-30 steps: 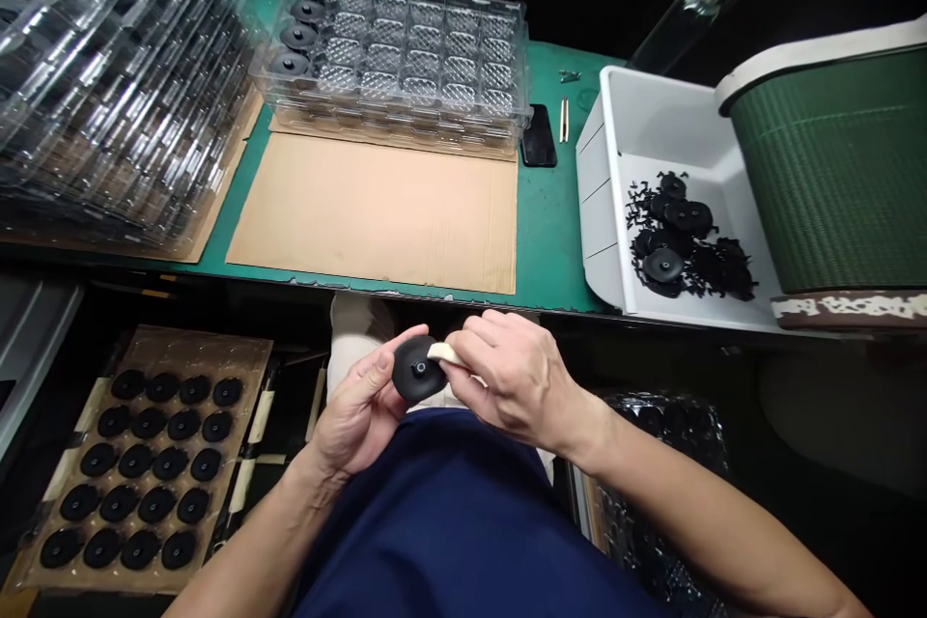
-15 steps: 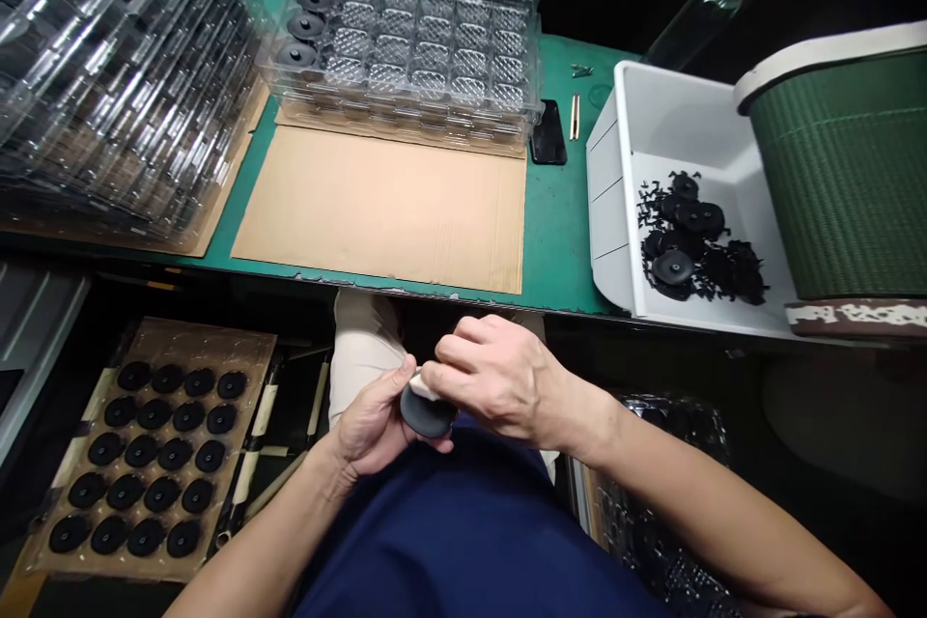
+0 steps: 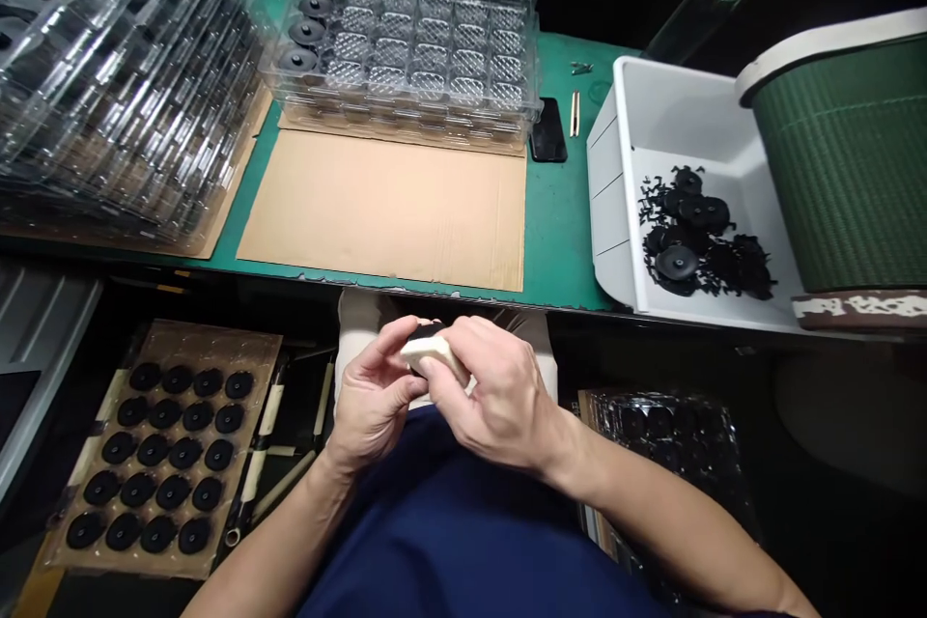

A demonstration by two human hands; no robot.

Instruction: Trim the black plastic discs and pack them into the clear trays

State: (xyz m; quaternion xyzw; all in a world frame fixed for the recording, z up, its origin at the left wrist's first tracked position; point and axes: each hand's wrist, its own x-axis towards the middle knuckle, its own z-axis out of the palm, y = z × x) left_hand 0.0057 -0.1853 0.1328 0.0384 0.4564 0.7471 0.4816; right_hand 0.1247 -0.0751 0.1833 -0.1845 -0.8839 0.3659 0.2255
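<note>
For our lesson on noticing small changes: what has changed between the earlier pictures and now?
The black disc, first seen nearly face-on, has been turned; the pale pad, first at its right edge, now hides most of it. Nothing was let go: the left hand still holds the disc, the right hand the pad. The white bin stayed put.

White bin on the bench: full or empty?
Partly filled: black discs and smaller black bits lie piled on the floor of the white bin, below its rim.
</note>
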